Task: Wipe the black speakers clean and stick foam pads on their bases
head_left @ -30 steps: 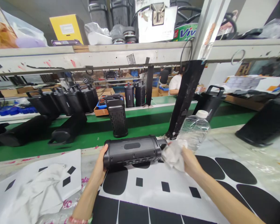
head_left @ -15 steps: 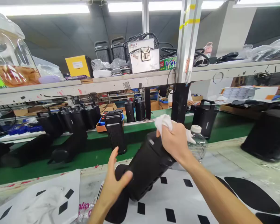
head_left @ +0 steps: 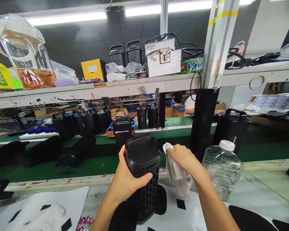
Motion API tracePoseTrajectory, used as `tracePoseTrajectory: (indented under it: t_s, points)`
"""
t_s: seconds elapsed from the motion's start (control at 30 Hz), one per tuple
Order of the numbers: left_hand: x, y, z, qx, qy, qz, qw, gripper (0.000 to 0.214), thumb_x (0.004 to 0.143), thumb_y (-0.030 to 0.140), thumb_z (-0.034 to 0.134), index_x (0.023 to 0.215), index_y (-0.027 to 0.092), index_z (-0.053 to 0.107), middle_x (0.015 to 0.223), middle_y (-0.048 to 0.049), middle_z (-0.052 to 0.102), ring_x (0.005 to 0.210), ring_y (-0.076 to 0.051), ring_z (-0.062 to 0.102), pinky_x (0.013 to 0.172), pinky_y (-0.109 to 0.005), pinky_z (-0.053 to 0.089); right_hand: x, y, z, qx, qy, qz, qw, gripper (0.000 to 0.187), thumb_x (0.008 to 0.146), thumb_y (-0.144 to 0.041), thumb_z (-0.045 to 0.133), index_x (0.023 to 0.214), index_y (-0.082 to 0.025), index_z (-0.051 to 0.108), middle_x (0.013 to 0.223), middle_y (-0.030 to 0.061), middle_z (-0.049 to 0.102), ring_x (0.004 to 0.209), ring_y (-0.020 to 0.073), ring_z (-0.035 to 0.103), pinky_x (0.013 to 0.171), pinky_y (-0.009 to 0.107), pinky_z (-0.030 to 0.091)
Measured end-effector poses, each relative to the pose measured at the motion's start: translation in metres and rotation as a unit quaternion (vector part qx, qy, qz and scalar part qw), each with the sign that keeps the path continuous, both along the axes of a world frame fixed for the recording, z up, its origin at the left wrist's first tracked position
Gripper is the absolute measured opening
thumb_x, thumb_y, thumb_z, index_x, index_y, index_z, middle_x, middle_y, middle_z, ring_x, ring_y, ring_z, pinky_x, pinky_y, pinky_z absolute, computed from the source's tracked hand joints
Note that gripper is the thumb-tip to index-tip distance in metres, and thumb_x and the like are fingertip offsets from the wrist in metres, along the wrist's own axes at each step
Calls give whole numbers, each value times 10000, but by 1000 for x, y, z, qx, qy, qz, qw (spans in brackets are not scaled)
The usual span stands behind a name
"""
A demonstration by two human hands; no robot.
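- Left hand (head_left: 128, 180) is gripping the black perforated case (head_left: 145, 187), thumb across the near side. It's sitting about upright over a white sheet (head_left: 175, 219) with black patches; can't tell if the base is touching.
- Right hand (head_left: 186, 160) has a white cloth (head_left: 179, 179) pinched in its fingers, hanging just beside the case.
- Clear bottle (head_left: 223, 170), white cap, right of that on the table (head_left: 257, 189).
- Behind: green surface (head_left: 104, 162) with more black cases (head_left: 83, 123).
- Farther up, a cluttered shelf (head_left: 120, 89).
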State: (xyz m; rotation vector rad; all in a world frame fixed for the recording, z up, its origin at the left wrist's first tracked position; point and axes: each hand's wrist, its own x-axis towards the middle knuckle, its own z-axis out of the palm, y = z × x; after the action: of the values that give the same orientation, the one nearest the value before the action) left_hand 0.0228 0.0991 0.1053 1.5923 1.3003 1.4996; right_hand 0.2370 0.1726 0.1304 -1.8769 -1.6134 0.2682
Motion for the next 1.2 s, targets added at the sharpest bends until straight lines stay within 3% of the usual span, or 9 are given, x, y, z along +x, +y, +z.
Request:
tracePoseTrajectory:
  t_s: [0.17,0.37,0.43,0.57,0.63,0.77,0.83,1.0,1.2]
  points:
    - [2,-2,0,-8,-52,11,999,1018,538,240,830,1405,238,295,1312,-116,584,1195,-300,574,1088,-467,381,-24,5,0,34,63,68,995,335,819,-308,464,495,-226,479,603,103,614,668,249,609,620,314,382]
    - [0,2,0,-19,-19,2,1000,1022,586,296,807,1425,248,226,1372,-115,529,1231,-281,543,1086,-440,380,-33,-25,13,62,173,168,969,347,809,-404,394,533,-214,483,564,33,598,572,189,543,552,279,385]
    - [6,0,0,-21,-12,28,999,1012,594,315,801,1425,241,229,1364,-120,526,1228,-293,542,1083,-456,380,-41,-37,12,85,194,191,959,343,823,-402,402,587,-205,555,608,38,636,624,205,581,606,292,421]
    - [34,-23,-6,-29,-10,123,992,1083,632,385,806,1489,248,158,1499,-175,345,1342,-361,429,1096,-536,348,-54,-47,9,161,241,214,933,317,852,-368,459,976,-217,708,1011,58,724,988,256,632,873,338,452]
    - [46,-38,-11,1,38,92,995,1050,660,403,789,1514,298,186,1571,-154,238,1423,-399,301,1125,-588,282,-48,-40,7,155,312,221,911,341,838,-391,493,1020,-206,714,1032,53,723,1024,258,622,899,339,455]
    - [50,-45,-17,-11,95,53,994,1019,706,306,761,1535,384,173,1480,-113,375,1353,-365,402,1112,-580,329,-18,-13,2,83,478,224,845,315,706,-443,622,852,-187,732,833,35,731,802,233,645,701,297,510]
    - [45,-36,-19,-27,109,28,993,936,757,316,720,1537,368,205,1402,-113,407,1290,-334,460,1105,-560,360,-6,-5,-1,76,500,218,834,306,666,-447,652,819,-196,736,838,32,736,762,219,645,687,293,518]
    - [38,-21,-23,-7,119,10,993,835,759,367,740,1498,346,352,1322,-109,407,1234,-329,482,1081,-532,404,-1,-2,-1,74,488,207,845,281,637,-440,677,760,-193,726,789,32,728,726,215,645,694,301,524]
    - [46,-22,-33,27,159,5,987,794,793,328,713,1494,379,345,1260,-103,446,1177,-317,505,1032,-528,441,6,-20,14,160,471,84,863,294,737,-427,537,798,-190,701,794,28,710,803,219,633,680,276,486]
